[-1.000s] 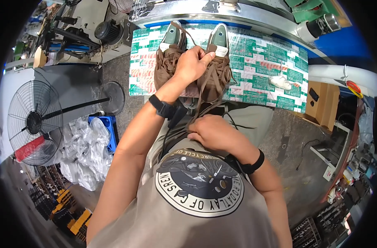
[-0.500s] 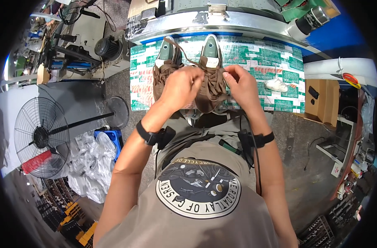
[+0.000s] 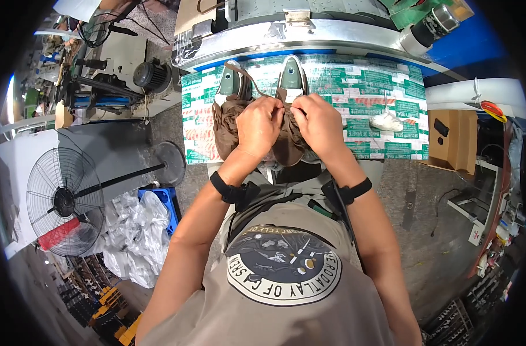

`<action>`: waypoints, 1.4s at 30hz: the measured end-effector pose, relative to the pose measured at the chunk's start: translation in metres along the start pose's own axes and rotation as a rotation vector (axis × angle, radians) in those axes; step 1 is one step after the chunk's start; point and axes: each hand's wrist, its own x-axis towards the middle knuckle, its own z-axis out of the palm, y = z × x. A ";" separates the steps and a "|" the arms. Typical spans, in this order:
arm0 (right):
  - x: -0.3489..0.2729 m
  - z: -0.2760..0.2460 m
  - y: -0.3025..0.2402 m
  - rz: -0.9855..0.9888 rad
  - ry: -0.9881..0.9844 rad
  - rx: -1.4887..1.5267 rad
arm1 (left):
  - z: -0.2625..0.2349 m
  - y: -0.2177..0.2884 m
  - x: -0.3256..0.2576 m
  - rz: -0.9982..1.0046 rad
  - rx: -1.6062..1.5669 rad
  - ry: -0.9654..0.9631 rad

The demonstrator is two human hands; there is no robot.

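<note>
Two brown lace-up shoes stand side by side, toes toward me, with green showing inside the heel openings. My left hand (image 3: 259, 124) reaches between the left shoe (image 3: 224, 127) and the right shoe (image 3: 288, 153), its thumb and fingers pinched together. A brown shoelace (image 3: 252, 81) loops across from the left shoe toward those fingertips. Over the right shoe's lacing, my right hand (image 3: 319, 124) also pinches at lace, fingertips close to the left ones. The hands hide much of the right shoe's upper, and the lace between the fingertips is hardly visible.
Beneath the shoes is a surface covered in green-and-white printed tape (image 3: 355, 151). A crumpled white wad (image 3: 386, 121) lies to the right. Beyond runs a metal-edged machine (image 3: 338, 27). An open cardboard box (image 3: 460, 138) stands at right, a floor fan (image 3: 64, 202) at left.
My right hand has moved left onto the right shoe's lacing, and its fingers have closed. My left hand has stayed near the same shoe, pinching. The whole view has shifted slightly.
</note>
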 end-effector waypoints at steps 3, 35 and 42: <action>0.006 0.006 0.002 -0.102 -0.013 -0.102 | -0.002 -0.001 0.008 0.044 0.042 -0.019; -0.056 -0.108 0.143 0.407 0.125 -0.333 | -0.022 -0.013 0.042 -0.230 -0.282 -0.187; -0.053 -0.070 0.014 0.494 -0.336 0.636 | 0.014 -0.022 0.082 -0.211 -0.261 -0.372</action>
